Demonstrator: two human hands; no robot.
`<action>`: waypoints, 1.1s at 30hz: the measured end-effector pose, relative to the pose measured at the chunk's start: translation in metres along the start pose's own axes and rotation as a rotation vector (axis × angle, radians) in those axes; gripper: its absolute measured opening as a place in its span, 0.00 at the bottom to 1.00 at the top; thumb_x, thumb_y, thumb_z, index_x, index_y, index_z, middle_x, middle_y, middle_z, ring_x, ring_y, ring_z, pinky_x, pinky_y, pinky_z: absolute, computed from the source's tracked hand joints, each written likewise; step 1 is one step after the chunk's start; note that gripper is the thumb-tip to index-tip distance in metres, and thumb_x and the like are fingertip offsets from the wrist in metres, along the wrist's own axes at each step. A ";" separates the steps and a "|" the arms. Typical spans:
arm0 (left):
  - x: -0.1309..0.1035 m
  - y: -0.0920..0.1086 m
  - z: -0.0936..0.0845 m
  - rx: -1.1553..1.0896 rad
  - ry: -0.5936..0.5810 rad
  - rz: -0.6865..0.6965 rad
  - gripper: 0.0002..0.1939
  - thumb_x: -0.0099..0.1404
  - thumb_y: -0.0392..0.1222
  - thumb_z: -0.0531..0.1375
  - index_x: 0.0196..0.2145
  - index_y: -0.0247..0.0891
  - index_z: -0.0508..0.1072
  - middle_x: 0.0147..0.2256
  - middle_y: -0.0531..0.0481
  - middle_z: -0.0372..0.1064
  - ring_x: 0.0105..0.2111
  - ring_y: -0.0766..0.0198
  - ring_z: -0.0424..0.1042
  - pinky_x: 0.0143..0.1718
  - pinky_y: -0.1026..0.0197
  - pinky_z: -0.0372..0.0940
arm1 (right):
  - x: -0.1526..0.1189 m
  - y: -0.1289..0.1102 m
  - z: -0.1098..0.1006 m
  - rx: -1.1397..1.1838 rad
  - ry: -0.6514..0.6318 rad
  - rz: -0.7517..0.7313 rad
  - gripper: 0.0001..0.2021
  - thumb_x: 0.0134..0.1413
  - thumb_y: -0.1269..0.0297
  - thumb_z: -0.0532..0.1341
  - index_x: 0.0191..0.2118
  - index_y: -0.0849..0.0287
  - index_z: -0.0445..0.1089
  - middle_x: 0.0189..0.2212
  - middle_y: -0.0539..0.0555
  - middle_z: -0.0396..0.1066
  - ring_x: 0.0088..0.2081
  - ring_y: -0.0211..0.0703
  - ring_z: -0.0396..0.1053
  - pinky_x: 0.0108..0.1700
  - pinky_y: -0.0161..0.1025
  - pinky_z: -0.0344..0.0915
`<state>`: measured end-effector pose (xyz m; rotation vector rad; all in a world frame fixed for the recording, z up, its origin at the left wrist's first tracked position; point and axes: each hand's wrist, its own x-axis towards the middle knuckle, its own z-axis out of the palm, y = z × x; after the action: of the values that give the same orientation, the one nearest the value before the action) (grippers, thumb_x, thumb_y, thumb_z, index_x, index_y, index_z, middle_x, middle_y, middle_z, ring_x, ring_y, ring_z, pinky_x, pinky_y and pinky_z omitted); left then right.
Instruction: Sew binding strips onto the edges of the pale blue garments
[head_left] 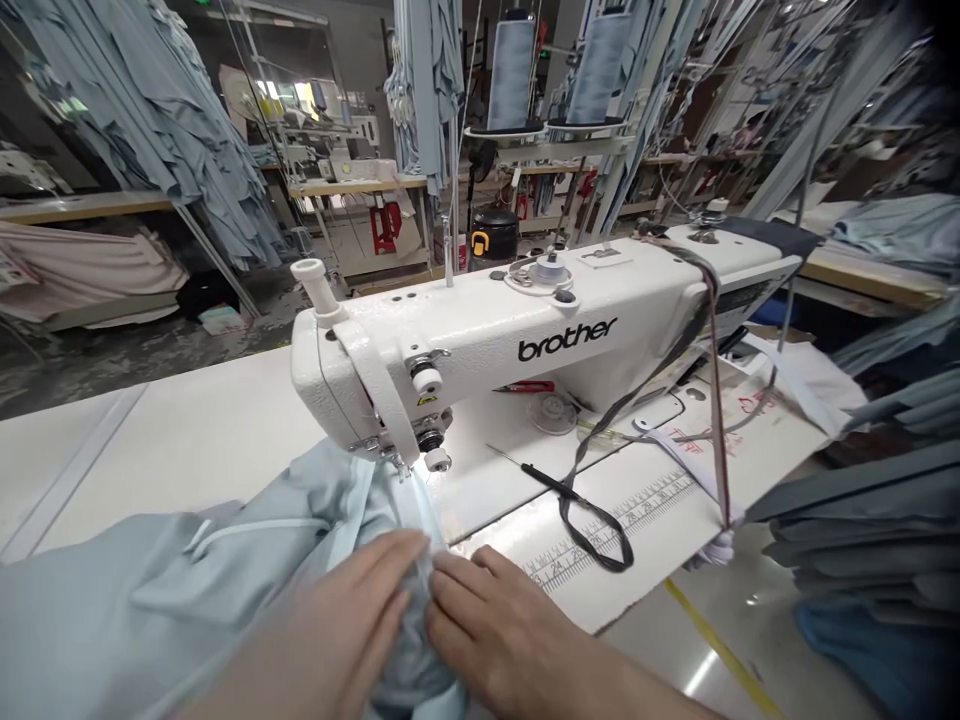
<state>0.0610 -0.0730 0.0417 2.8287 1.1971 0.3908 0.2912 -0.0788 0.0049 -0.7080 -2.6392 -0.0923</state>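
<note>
A light blue garment (pixel 247 560) with a pale drawstring-like cord (pixel 262 525) is bunched at the left, part of it under the needle area of a white sewing machine (pixel 465 330). My left hand (pixel 337 610), somewhat blurred, lies over the garment with its fingers pointing towards the needle and closed on the cloth. Close beside it, my right hand (pixel 495 625) has curled fingers pinching the garment's edge. A paler blue strip (pixel 427 510) runs from the needle area down to my fingers. The cloth under both hands is partly hidden.
On the machine bed lie a black-handled awl (pixel 551 480), red snips (pixel 529 386) and a clear bobbin-like disc (pixel 552 412). Dark straps (pixel 637 395) hang over the machine arm. Thread cones (pixel 511 75) stand behind. Stacked blue cloth (pixel 877 540) is at the right.
</note>
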 end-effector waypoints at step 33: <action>0.015 -0.064 0.027 0.080 0.215 -0.025 0.17 0.74 0.46 0.49 0.51 0.44 0.75 0.46 0.49 0.78 0.45 0.61 0.77 0.46 0.61 0.72 | 0.034 0.046 0.011 0.016 -0.161 0.015 0.03 0.67 0.75 0.59 0.43 0.65 0.70 0.48 0.61 0.72 0.53 0.50 0.67 0.56 0.45 0.63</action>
<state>0.0330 -0.0159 0.0103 2.8959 1.3107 0.6758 0.2834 -0.0208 0.0065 -0.7589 -2.7837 -0.0105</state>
